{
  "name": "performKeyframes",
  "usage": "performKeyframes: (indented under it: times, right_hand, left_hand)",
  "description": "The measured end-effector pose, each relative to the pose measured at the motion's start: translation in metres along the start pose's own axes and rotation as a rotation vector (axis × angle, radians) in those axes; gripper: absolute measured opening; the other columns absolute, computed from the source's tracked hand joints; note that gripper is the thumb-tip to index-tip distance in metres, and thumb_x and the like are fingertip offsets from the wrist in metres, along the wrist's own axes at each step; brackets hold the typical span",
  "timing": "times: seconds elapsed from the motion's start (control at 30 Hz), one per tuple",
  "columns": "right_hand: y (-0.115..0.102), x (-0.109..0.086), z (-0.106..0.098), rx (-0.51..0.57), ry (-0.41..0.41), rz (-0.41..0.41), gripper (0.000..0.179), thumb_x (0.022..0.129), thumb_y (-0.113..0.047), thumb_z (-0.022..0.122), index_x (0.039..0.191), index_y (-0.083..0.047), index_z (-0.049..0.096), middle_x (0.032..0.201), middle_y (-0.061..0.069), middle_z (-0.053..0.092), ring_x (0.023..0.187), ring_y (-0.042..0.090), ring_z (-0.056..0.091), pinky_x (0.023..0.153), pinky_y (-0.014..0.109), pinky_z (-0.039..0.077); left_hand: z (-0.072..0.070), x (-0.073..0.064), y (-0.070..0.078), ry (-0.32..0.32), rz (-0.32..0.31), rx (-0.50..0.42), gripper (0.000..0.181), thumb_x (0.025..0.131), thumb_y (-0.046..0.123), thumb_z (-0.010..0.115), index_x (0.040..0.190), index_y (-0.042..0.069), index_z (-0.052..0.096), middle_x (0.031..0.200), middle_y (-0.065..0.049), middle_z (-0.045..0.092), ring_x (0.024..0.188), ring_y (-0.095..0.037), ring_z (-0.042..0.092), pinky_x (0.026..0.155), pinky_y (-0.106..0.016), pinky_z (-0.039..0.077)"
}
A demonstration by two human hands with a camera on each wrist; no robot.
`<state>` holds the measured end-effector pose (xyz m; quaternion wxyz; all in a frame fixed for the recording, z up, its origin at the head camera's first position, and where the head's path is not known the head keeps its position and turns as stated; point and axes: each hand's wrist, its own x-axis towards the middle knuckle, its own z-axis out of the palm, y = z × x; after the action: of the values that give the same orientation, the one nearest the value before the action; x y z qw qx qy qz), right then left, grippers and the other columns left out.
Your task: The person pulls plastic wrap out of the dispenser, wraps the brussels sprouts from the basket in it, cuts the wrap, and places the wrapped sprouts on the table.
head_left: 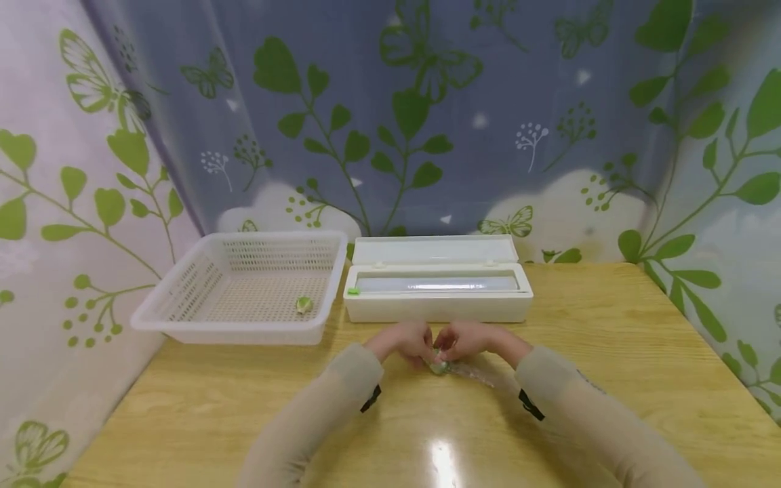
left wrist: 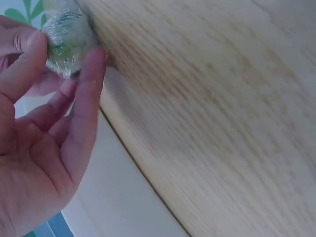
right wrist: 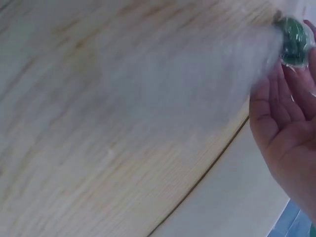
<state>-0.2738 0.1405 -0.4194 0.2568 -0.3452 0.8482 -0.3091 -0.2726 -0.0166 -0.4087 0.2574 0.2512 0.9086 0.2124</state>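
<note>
The counter (head_left: 293,427) extends toward the person and to the right of the hands; its right edge lies well apart from them. On the far side, the front wall of the open white box (head_left: 436,312) stands near the hands and bounds the room there. The basket (head_left: 228,328) stands to the left, its right rim near the box's left end. The small green vegetable (head_left: 439,367), wrapped in plastic film (head_left: 477,374), is held between both hands, in front of the box. Left hand (head_left: 410,341) and right hand (head_left: 466,339): fingers narrowed, pinching the wrapped vegetable. The loose film tail points right and slightly toward the person. The vegetable looks roundish; its long axis cannot be told.
</note>
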Motion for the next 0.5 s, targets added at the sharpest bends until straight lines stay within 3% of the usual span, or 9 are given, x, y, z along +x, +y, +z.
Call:
performKeyframes:
  times: [0.13,0.2,0.27,0.4,0.5]
  right_hand:
    - [-0.003,0.000,0.001,0.047,0.006,0.046,0.022,0.065,-0.015,0.063,0.081,-0.002,0.055,0.065,-0.002,0.048,0.057,0.008,0.042,0.050,0.023,0.036]
    - [-0.004,-0.001,0.002,0.076,0.039,0.083,0.021,0.064,-0.016,0.064,0.076,-0.003,0.053,0.061,-0.002,0.044,0.053,0.009,0.037,0.046,0.022,0.032]
    - [-0.003,0.000,0.003,0.105,0.103,0.094,0.020,0.063,-0.016,0.064,0.073,-0.002,0.053,0.059,-0.001,0.042,0.051,0.009,0.034,0.044,0.022,0.030]
    - [-0.001,0.004,0.000,0.137,0.240,0.053,0.020,0.064,-0.013,0.064,0.075,0.000,0.054,0.063,0.002,0.050,0.053,0.009,0.041,0.046,0.023,0.036]
    - [-0.001,0.004,-0.005,0.177,0.334,0.038,0.024,0.064,-0.012,0.064,0.080,0.002,0.055,0.070,0.005,0.054,0.059,0.012,0.048,0.051,0.025,0.040]
  left_hand:
    - [-0.006,0.000,-0.003,-0.031,0.171,-0.073,0.029,0.063,0.023,0.066,0.083,0.006,0.053,0.076,-0.001,0.052,0.066,-0.009,0.045,0.054,-0.020,0.039]
    - [-0.008,-0.001,-0.005,-0.056,0.208,-0.209,0.032,0.066,0.017,0.063,0.091,0.003,0.049,0.086,-0.005,0.050,0.073,-0.010,0.046,0.058,-0.022,0.041]
    - [-0.010,-0.001,-0.008,-0.025,0.209,-0.328,0.034,0.068,0.012,0.061,0.096,0.000,0.045,0.094,-0.010,0.047,0.080,-0.014,0.045,0.062,-0.024,0.041]
    - [-0.013,-0.001,-0.011,0.149,0.153,-0.427,0.035,0.070,0.009,0.058,0.098,-0.004,0.042,0.096,-0.014,0.046,0.086,-0.020,0.044,0.067,-0.025,0.039]
    - [-0.013,0.001,-0.012,0.171,0.123,-0.485,0.038,0.071,0.014,0.056,0.102,-0.002,0.041,0.097,-0.012,0.047,0.084,-0.019,0.046,0.066,-0.029,0.041]
